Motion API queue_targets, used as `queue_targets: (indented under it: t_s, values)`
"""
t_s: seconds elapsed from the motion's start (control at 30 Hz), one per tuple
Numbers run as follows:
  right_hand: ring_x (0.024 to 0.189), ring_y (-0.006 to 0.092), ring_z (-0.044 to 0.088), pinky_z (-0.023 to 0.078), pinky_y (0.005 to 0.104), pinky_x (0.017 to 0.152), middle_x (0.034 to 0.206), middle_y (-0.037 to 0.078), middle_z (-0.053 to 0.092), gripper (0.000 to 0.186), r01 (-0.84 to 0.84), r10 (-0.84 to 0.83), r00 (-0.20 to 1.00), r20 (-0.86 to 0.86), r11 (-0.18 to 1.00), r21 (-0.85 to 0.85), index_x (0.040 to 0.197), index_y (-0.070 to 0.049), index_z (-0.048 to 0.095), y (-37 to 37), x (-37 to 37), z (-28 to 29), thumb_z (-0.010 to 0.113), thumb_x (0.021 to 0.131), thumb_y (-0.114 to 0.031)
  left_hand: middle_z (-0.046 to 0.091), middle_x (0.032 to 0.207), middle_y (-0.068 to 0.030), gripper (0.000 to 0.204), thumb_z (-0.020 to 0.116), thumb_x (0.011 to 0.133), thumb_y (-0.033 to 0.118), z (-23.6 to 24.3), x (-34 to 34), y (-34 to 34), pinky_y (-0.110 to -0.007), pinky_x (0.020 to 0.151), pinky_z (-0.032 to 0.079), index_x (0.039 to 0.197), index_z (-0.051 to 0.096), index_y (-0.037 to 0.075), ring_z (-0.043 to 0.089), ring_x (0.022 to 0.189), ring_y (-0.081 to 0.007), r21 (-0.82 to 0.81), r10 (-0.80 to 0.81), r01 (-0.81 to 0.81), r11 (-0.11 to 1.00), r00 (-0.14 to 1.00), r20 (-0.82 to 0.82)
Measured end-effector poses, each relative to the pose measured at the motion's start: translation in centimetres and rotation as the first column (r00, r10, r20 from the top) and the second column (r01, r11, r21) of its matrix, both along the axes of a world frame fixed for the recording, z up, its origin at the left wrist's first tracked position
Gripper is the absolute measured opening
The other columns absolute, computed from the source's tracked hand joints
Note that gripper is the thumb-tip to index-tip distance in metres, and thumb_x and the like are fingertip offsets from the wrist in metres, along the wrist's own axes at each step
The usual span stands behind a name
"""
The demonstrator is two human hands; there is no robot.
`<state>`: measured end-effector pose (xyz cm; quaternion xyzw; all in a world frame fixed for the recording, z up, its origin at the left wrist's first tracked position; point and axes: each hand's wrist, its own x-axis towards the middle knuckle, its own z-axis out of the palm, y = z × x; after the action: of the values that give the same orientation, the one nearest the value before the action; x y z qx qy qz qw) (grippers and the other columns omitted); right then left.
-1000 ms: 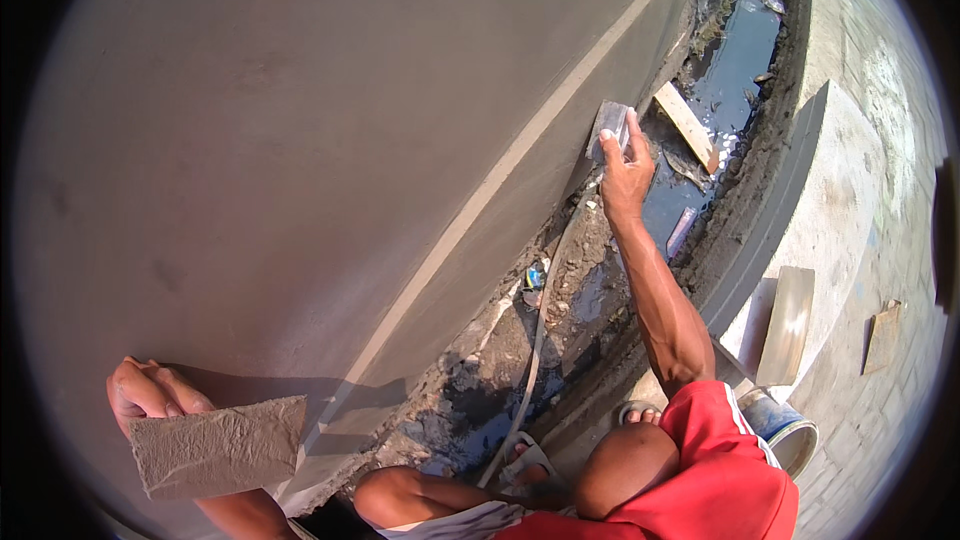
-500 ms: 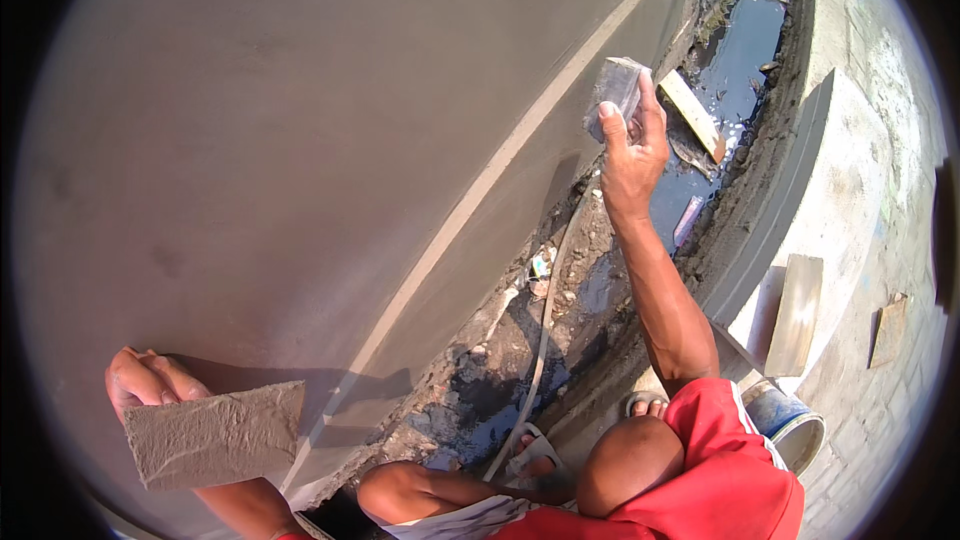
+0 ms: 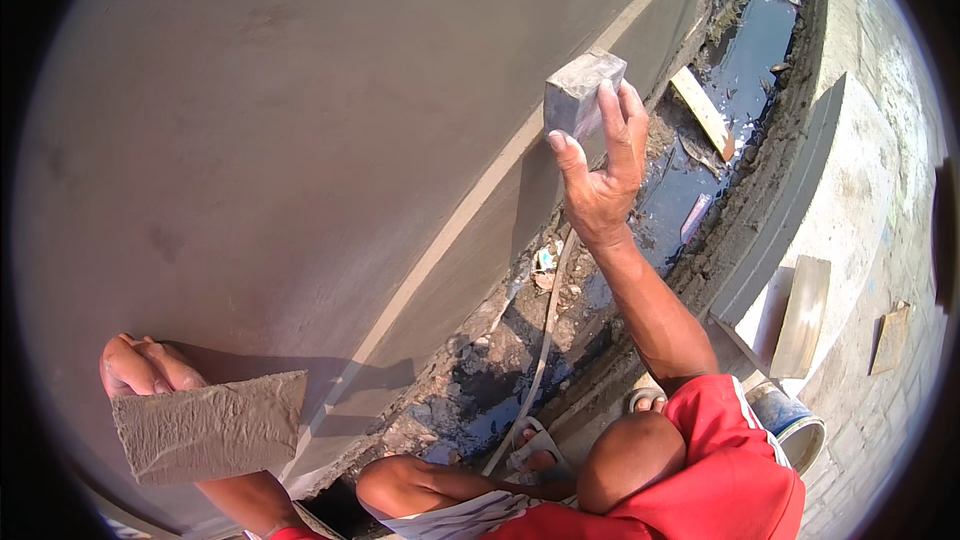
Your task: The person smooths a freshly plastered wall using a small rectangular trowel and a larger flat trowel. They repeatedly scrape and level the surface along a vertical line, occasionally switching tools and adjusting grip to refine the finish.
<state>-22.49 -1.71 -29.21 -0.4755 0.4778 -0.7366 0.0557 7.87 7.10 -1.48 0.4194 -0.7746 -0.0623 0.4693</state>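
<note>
My right hand (image 3: pixel 605 170), raised over the light band (image 3: pixel 470 202) of the plastered wall (image 3: pixel 260 140), grips a small grey rectangular block (image 3: pixel 582 95) between thumb and fingers. The block's pale, rough end faces up; its use cannot be made out. At the lower left, my left hand (image 3: pixel 145 366) holds a flat rectangular board from behind. Wet-looking grey mortar (image 3: pixel 210 430) coats the board's visible face, ridged across its surface. Some left fingers show above its upper edge, and the rest are hidden behind it.
A ditch of dark water (image 3: pixel 755 50) runs along the wall's foot, with rubble, a hose (image 3: pixel 545 350) and a wooden plank (image 3: pixel 703 112). To the right lie a pale slab (image 3: pixel 850 190), another board (image 3: pixel 800 315) and a bucket (image 3: pixel 790 425).
My right hand has moved left with the block, from over the lower wall strip to the light band, and the block has turned. The mortar-coated board has shifted slightly.
</note>
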Motion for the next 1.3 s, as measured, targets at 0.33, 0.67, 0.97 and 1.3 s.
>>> queue_targets:
  t_s: [0.33, 0.67, 0.97, 1.3]
  values:
    - [0.126, 0.0321, 0.045, 0.037, 0.0416, 0.104, 0.139, 0.020, 0.043, 0.058, 0.056, -0.068, 0.993, 0.095, 0.990, 0.129, 0.138, -0.008, 0.049, -0.5, -2.9, -3.6, 0.071, 0.085, -0.014, 0.043, 0.048, -0.0024, 0.036, 0.069, 0.089, 0.011, -0.2, -0.4, -0.3, -0.016, 0.035, 0.026, 0.068, 0.038, 0.009, 0.036, 0.040, -0.0029, 0.006, -0.025, 0.026, 1.000, 0.999, -0.025]
    - [0.128, 0.0399, 0.042, 0.035, 0.0475, 0.106, 0.140, 0.024, 0.039, 0.059, 0.099, -0.093, 0.995, -0.047, 0.984, 0.147, 0.134, -0.017, 0.055, -0.8, -3.3, -9.5, 0.076, 0.079, -0.014, 0.044, 0.049, -0.0028, 0.035, 0.069, 0.088, 0.010, -0.3, -0.8, -0.4, -0.016, 0.035, 0.026, 0.069, 0.039, 0.009, 0.037, 0.040, -0.0030, 0.015, -0.058, 0.059, 0.998, 0.997, -0.053]
    - [0.130, 0.0426, 0.038, 0.034, 0.0512, 0.105, 0.144, 0.024, 0.034, 0.067, 0.016, -0.026, 0.971, -0.237, 0.999, -0.044, 0.134, -0.030, 0.054, -0.3, -1.2, -9.1, 0.077, 0.074, -0.012, 0.044, 0.049, -0.0032, 0.034, 0.069, 0.088, 0.010, -0.3, -0.8, -0.8, -0.017, 0.034, 0.026, 0.070, 0.040, 0.008, 0.037, 0.041, -0.0031, 0.025, -0.084, 0.086, 0.996, 0.994, -0.071]
    - [0.130, 0.0411, 0.038, 0.034, 0.0499, 0.105, 0.141, 0.024, 0.038, 0.057, 0.045, -0.057, 0.977, -0.207, 0.997, -0.065, 0.136, -0.017, 0.053, -0.7, -0.5, -5.7, 0.072, 0.082, -0.021, 0.045, 0.049, -0.0037, 0.033, 0.069, 0.088, 0.009, -0.4, -0.6, -1.1, -0.017, 0.034, 0.027, 0.070, 0.041, 0.008, 0.037, 0.041, -0.0031, 0.007, -0.091, 0.092, 0.996, 0.994, -0.059]
